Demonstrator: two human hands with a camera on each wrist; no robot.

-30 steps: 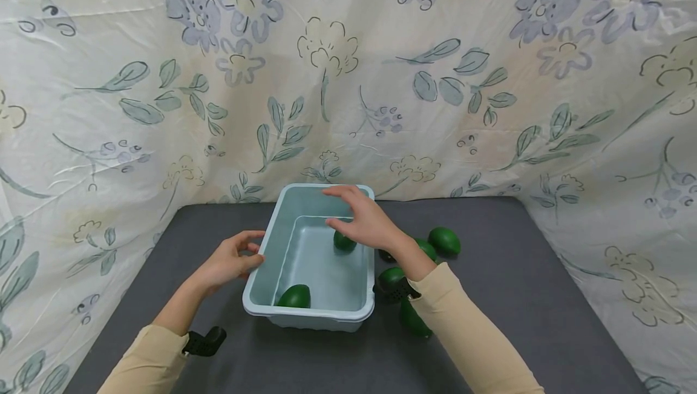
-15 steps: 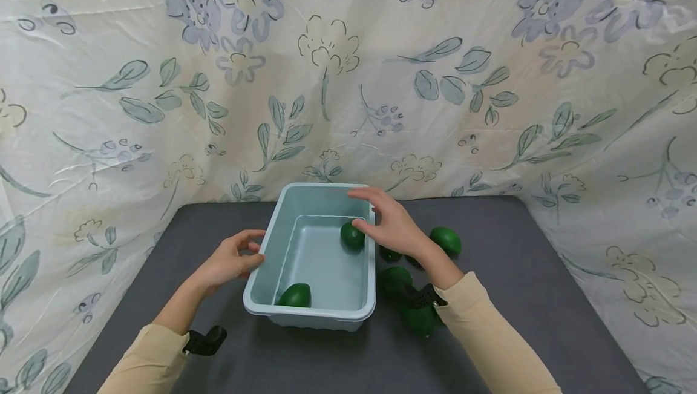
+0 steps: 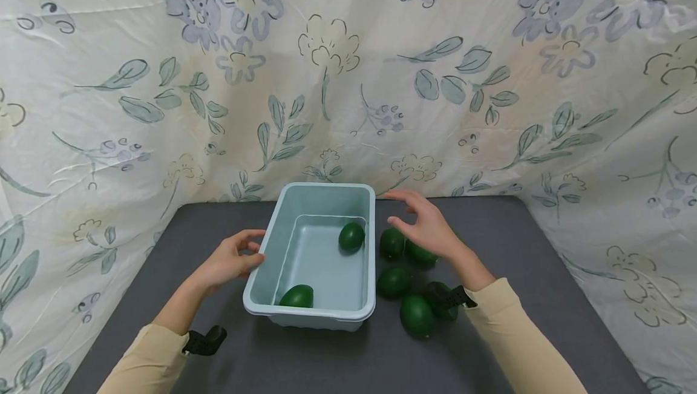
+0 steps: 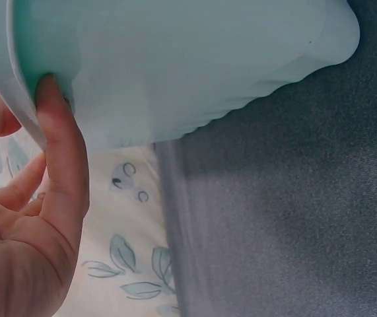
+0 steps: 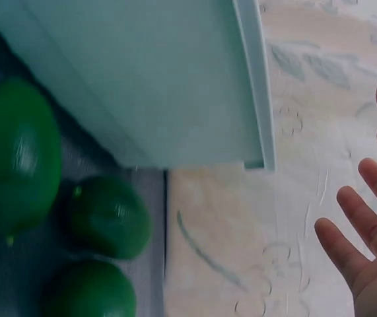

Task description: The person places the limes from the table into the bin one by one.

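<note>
My left hand (image 3: 231, 261) grips the left rim of a pale blue-green plastic bin (image 3: 321, 267). In the left wrist view the thumb (image 4: 59, 132) presses under the bin's lip, with other fingers behind the rim. Two dark green limes lie inside: one lime (image 3: 351, 236) toward the back right, another lime (image 3: 296, 296) in the front left corner. My right hand (image 3: 427, 227) hovers past the bin's right rim, fingers spread and holding nothing. Below it, several more limes (image 3: 394, 282) lie close together on the table; in the right wrist view a large lime (image 5: 16, 155) shows beside the bin wall.
A dark grey cloth (image 3: 517, 297) covers the table. Behind and at the sides hangs a pale floral curtain (image 3: 376, 79). Black straps with wrist cameras sit on both wrists, the right wrist camera (image 3: 443, 296) above the nearest limes.
My right hand has moved right, from over the bin to above the limes outside. The back lime in the bin has rolled slightly right. My left hand stays at the rim.
</note>
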